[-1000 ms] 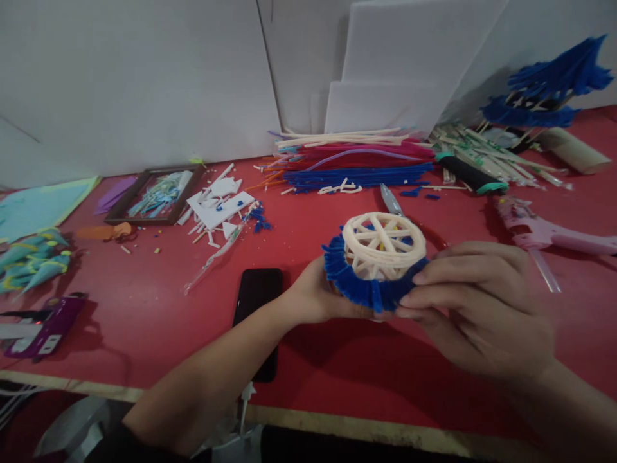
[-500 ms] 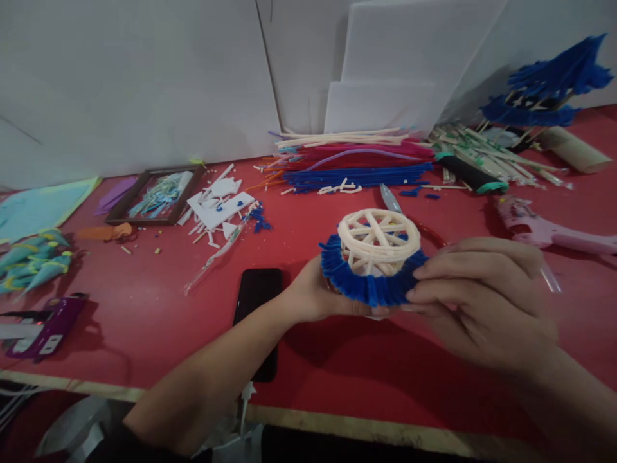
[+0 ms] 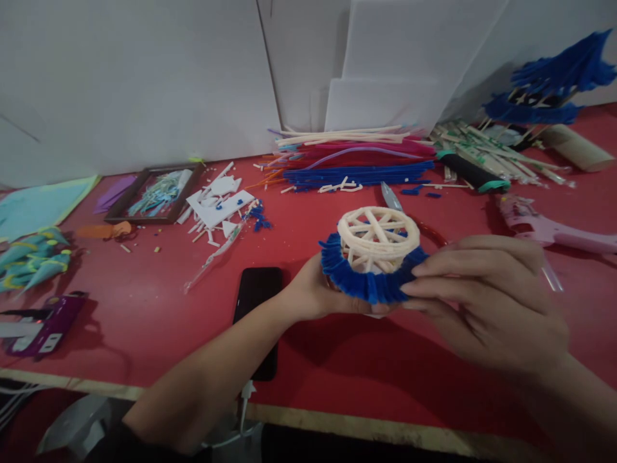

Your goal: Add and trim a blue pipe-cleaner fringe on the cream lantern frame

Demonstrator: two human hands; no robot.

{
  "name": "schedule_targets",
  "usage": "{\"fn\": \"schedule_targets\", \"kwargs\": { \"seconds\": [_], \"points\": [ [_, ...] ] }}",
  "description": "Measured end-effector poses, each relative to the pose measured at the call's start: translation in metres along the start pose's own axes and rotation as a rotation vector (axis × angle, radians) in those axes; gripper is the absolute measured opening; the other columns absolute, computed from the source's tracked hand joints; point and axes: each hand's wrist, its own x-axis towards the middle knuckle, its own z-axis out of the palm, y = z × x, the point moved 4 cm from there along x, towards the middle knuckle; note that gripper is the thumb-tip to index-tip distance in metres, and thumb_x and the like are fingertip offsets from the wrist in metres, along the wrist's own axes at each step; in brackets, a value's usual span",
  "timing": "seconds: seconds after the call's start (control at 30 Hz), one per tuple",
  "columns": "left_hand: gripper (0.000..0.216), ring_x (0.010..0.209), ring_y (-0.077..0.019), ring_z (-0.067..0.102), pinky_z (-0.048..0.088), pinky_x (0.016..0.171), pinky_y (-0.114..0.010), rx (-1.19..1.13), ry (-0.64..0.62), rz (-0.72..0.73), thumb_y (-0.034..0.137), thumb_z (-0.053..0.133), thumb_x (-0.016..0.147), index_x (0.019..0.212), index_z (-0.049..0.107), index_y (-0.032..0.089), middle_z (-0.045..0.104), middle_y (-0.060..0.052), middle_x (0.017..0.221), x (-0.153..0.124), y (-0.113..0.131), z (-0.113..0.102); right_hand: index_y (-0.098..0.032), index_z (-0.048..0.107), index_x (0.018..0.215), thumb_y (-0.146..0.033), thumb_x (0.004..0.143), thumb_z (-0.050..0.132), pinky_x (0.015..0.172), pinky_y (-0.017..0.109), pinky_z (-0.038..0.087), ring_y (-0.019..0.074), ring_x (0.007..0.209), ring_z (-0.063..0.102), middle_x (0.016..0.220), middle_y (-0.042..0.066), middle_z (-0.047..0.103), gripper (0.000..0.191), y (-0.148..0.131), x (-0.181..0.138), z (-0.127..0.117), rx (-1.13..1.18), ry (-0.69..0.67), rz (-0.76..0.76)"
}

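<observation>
Above the red table I hold a pipe-cleaner model point(image 3: 378, 233): a cream spoked wheel on struts, ringed below by a skirt of blue pipe cleaners point(image 3: 369, 286). My left hand point(image 3: 332, 296) is closed around its underside, with most of the fingers hidden behind the blue skirt. At the skirt's right edge, my right hand point(image 3: 486, 302) pinches the blue pipe-cleaner fringe between thumb and fingers. Just behind the model lie pliers point(image 3: 391, 196) with red handles, partly covered by it.
Bundled pipe cleaners point(image 3: 357, 157) lie along the back wall. A black phone point(image 3: 259, 308) rests beside my left forearm. To the right are a pink glue gun point(image 3: 554, 231) and a blue pipe-cleaner structure point(image 3: 544, 96). White scraps point(image 3: 219, 206) and a framed tray point(image 3: 157, 193) sit left.
My right fingers have shifted slightly left along the blue fringe. The left hand keeps its hold, and the model stays almost in place.
</observation>
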Motion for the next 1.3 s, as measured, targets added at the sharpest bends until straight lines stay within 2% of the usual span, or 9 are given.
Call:
{"fn": "schedule_targets", "kwargs": {
  "seconds": [0.13,0.37,0.5,0.6,0.77,0.93,1.07,1.17,1.3],
  "points": [
    [0.07,0.133,-0.0374,0.067,0.044,0.121,-0.059,0.002,0.008,0.014,0.034,0.096,0.063,0.126,0.071,0.017,0.073,-0.017,0.138,0.0002,-0.0009,-0.001,-0.03,0.066,0.096,-0.007,0.091,0.066,0.077,0.043,0.052,0.0212,0.088,0.066,0.09,0.0,0.072,0.024,-0.0013,0.0001,0.0003,0.004,-0.009,-0.009],
    [0.077,0.137,-0.0399,0.063,0.042,0.122,-0.06,-0.008,0.007,-0.052,0.037,0.098,0.056,0.125,0.07,0.015,0.07,-0.02,0.142,0.0046,-0.001,0.001,-0.027,0.061,0.093,-0.007,0.092,0.062,0.083,0.045,0.052,0.0223,0.092,0.067,0.091,0.002,0.071,0.02,-0.0018,-0.0014,0.0057,0.021,-0.015,0.002],
    [0.076,0.136,-0.0393,0.064,0.04,0.124,-0.06,-0.023,0.002,-0.059,0.031,0.099,0.052,0.121,0.072,0.017,0.072,-0.017,0.14,0.0051,-0.002,0.0016,-0.026,0.061,0.094,-0.008,0.092,0.063,0.083,0.044,0.052,0.0218,0.091,0.067,0.091,0.002,0.071,0.018,-0.0036,-0.0006,0.0045,0.026,-0.019,-0.019],
    [0.073,0.135,-0.039,0.065,0.041,0.123,-0.06,-0.034,0.031,-0.045,0.029,0.098,0.056,0.123,0.071,0.017,0.073,-0.018,0.139,0.0031,-0.0007,0.0007,-0.026,0.062,0.096,-0.009,0.092,0.067,0.081,0.043,0.053,0.0209,0.09,0.066,0.09,0.002,0.071,0.018,-0.0045,0.0004,0.0024,0.019,-0.014,-0.045],
    [0.07,0.133,-0.0395,0.066,0.044,0.121,-0.058,-0.02,0.006,-0.03,0.037,0.098,0.057,0.119,0.074,0.016,0.074,-0.017,0.136,0.0021,0.003,0.0022,-0.029,0.065,0.093,-0.01,0.091,0.067,0.075,0.042,0.053,0.0211,0.087,0.068,0.088,0.0,0.072,0.019,-0.0035,-0.0001,0.0013,0.007,0.005,-0.057],
    [0.067,0.135,-0.0373,0.065,0.04,0.123,-0.06,-0.028,-0.006,-0.023,0.03,0.096,0.06,0.122,0.072,0.018,0.073,-0.016,0.139,0.002,0.0035,0.003,-0.027,0.065,0.095,-0.015,0.089,0.076,0.076,0.04,0.053,0.0206,0.09,0.066,0.089,0.0,0.072,0.018,-0.0037,-0.0004,0.0008,0.001,-0.01,-0.089],
    [0.072,0.136,-0.0393,0.064,0.037,0.125,-0.061,-0.039,0.057,-0.071,0.024,0.098,0.053,0.119,0.072,0.016,0.072,-0.019,0.14,0.0022,0.0007,0.0012,-0.027,0.066,0.095,-0.013,0.089,0.074,0.076,0.04,0.052,0.0207,0.089,0.066,0.088,0.0,0.072,0.017,-0.0043,-0.0013,0.0018,-0.006,-0.004,-0.075],
    [0.076,0.135,-0.0397,0.065,0.038,0.124,-0.06,-0.045,0.076,-0.103,0.023,0.1,0.047,0.117,0.072,0.017,0.073,-0.018,0.139,0.0028,0.0008,0.0017,-0.027,0.064,0.092,-0.01,0.092,0.065,0.079,0.042,0.052,0.0216,0.089,0.066,0.088,0.001,0.072,0.017,-0.0045,-0.0035,0.005,-0.002,0.003,-0.04],
    [0.078,0.134,-0.0391,0.065,0.038,0.124,-0.06,-0.033,0.069,-0.087,0.025,0.1,0.048,0.12,0.072,0.016,0.076,-0.017,0.134,0.0021,0.0032,0.0024,-0.028,0.063,0.091,-0.011,0.094,0.061,0.082,0.043,0.053,0.0223,0.091,0.067,0.09,0.001,0.072,0.017,-0.0041,-0.0046,0.0066,0.019,-0.008,-0.003]
  ]
}}
